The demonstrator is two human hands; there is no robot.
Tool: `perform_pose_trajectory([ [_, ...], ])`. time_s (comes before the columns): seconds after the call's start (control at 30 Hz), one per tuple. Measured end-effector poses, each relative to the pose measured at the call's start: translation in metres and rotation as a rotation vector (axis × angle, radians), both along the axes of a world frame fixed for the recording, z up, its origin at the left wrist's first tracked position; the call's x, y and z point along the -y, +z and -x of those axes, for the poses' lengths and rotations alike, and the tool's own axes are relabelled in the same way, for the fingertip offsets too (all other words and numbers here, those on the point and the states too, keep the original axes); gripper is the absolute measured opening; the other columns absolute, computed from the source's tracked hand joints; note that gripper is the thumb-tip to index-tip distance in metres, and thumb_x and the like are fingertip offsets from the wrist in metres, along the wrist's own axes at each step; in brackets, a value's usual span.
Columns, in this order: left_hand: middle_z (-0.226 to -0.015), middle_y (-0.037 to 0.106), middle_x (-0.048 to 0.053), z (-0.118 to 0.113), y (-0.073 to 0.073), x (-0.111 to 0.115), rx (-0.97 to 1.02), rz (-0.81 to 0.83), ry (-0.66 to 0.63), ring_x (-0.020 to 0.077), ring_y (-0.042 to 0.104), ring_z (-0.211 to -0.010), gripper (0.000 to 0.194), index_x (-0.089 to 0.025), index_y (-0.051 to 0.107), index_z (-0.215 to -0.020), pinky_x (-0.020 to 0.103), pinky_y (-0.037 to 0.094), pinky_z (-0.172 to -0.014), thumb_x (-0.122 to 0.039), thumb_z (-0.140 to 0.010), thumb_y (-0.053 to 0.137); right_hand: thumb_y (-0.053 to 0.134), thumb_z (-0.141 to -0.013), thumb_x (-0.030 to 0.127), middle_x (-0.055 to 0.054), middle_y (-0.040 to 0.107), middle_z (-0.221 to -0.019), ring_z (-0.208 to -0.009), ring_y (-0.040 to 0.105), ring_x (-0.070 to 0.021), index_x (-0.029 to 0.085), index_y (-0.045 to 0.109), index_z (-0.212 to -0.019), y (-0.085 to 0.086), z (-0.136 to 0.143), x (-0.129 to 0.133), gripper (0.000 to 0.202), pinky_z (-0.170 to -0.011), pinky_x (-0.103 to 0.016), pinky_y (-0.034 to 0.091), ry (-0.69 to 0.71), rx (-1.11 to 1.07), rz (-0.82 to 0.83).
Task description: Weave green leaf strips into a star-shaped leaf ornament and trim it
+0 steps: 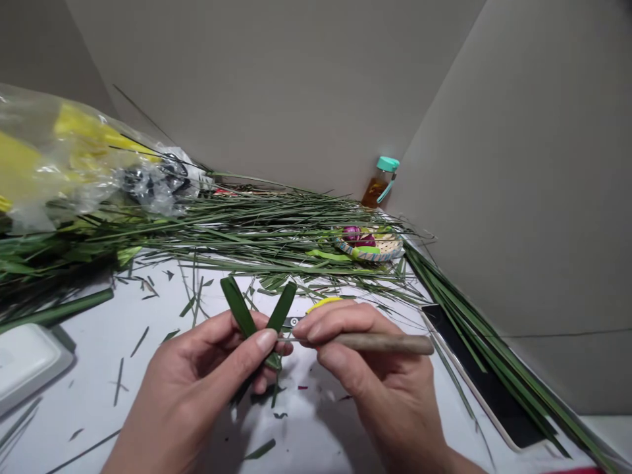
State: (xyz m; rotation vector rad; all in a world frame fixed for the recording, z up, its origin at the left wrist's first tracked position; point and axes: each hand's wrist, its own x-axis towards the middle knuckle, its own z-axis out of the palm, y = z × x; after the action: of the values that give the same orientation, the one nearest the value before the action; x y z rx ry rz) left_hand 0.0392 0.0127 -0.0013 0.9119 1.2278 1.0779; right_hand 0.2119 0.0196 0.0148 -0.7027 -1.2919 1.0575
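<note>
Pinched between the thumb and fingers of my left hand (192,388) is a folded green leaf strip (238,306), its two flat ends spread upward in a V. My right hand (385,382) grips an awl-like tool with a wooden handle (395,343). The tool lies level, and its thin metal shaft points left to the leaf at my left thumb tip. Whether the point has gone into the leaf is hidden by the thumb. Just behind my right fingers, partly covered, lie scissors with a yellow handle (323,304).
Long green leaves (266,220) heap across the back of the white table (162,309). A small woven basket (395,253) and an amber-filled bottle (378,187) stand back right. A dark flat device (494,388) lies right, a white box (32,365) left, a plastic bag (74,158) back left.
</note>
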Motion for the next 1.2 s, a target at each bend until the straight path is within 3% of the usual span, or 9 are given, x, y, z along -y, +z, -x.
perform_pose_trajectory([
  [0.17,-0.075,0.073,-0.002,-0.0018,0.0010,0.0005,0.026,0.021,-0.004,0.0182,0.061,-0.066,0.024,-0.030,0.078,-0.088,0.026,0.052,-0.060,-0.049,-0.074,0.084,0.078,-0.081,0.010,0.002,0.078,-0.086,-0.086,0.071,-0.0135,0.028,0.083,-0.085,0.0017,0.0013,-0.0003,0.020,-0.082,-0.021,0.058,-0.052,0.023,0.020],
  [0.63,-0.060,0.067,-0.003,-0.0044,0.0063,-0.0033,-0.007,0.034,0.042,0.0154,0.056,-0.060,0.026,-0.025,0.077,-0.073,0.024,0.047,-0.057,-0.050,-0.073,0.084,0.070,-0.088,0.012,0.002,0.077,-0.087,-0.082,0.074,-0.0136,0.028,0.081,-0.089,0.0005,0.0022,0.0009,0.020,-0.078,-0.023,0.061,0.018,-0.002,0.079],
  [0.93,-0.074,0.072,-0.002,-0.0047,0.0071,-0.0039,0.033,0.012,-0.014,0.0163,0.060,-0.068,0.017,-0.027,0.078,-0.085,0.024,0.050,-0.061,-0.041,-0.077,0.082,0.068,-0.095,0.026,0.001,0.075,-0.092,-0.090,0.071,-0.0129,0.027,0.078,-0.093,0.0003,-0.0042,-0.0006,0.011,-0.078,-0.021,0.055,-0.018,0.123,0.098],
  [1.2,-0.079,0.076,-0.002,-0.0022,0.0062,-0.0048,-0.024,0.030,0.000,0.0183,0.063,-0.073,0.022,-0.026,0.078,-0.085,0.026,0.052,-0.065,-0.044,-0.073,0.086,0.067,-0.096,0.027,0.002,0.073,-0.092,-0.091,0.068,-0.0125,0.026,0.077,-0.093,-0.0020,-0.0048,0.0015,0.011,-0.078,-0.021,0.052,-0.012,0.130,0.108],
])
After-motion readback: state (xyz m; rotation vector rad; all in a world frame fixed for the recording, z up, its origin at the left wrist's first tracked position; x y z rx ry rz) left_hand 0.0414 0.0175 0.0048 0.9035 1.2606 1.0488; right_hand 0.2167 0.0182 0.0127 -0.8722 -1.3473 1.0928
